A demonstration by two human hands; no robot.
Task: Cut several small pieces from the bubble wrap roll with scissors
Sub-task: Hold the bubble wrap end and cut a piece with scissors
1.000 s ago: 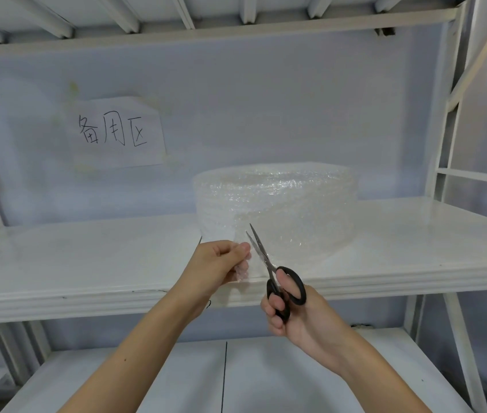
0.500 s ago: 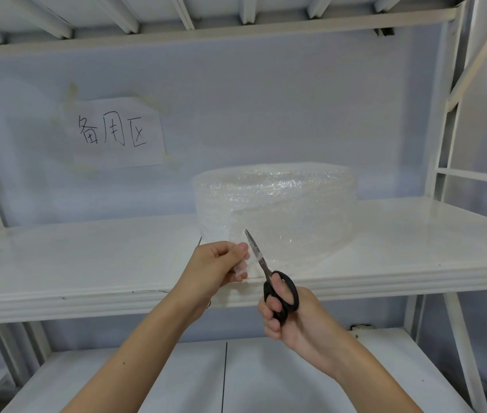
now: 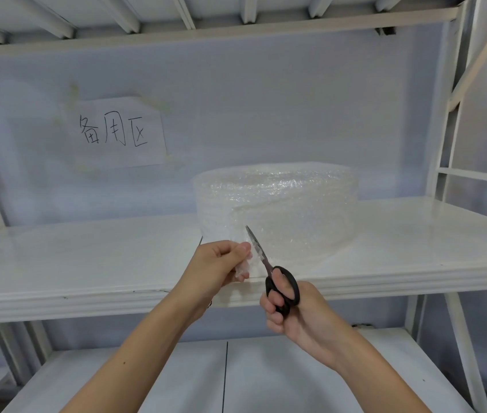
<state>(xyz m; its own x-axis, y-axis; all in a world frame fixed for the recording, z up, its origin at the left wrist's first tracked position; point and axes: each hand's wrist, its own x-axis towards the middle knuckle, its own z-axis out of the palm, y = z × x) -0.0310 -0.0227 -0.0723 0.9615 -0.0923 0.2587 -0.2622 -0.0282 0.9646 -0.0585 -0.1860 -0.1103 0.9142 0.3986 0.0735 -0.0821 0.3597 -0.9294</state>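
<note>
A clear bubble wrap roll [image 3: 278, 210] lies flat on the white middle shelf [image 3: 87, 263]. Its loose end reaches toward me at the shelf's front edge. My left hand [image 3: 221, 263] pinches this loose strip of bubble wrap [image 3: 246, 265] between thumb and fingers. Black-handled scissors [image 3: 272, 272] are gripped in my right hand [image 3: 292, 314], fingers through the loops. The blades point up and left, closed together, lying against the strip just right of my left thumb.
A paper sign [image 3: 117, 132] with handwritten characters is taped to the pale back wall. White uprights of the rack stand at the right [image 3: 448, 144] and left. A lower shelf [image 3: 266, 377] lies beneath my arms, and an upper shelf spans overhead.
The scissor blades were apart a second ago and have closed on the strip. My right hand has shifted a little left, toward my left hand.
</note>
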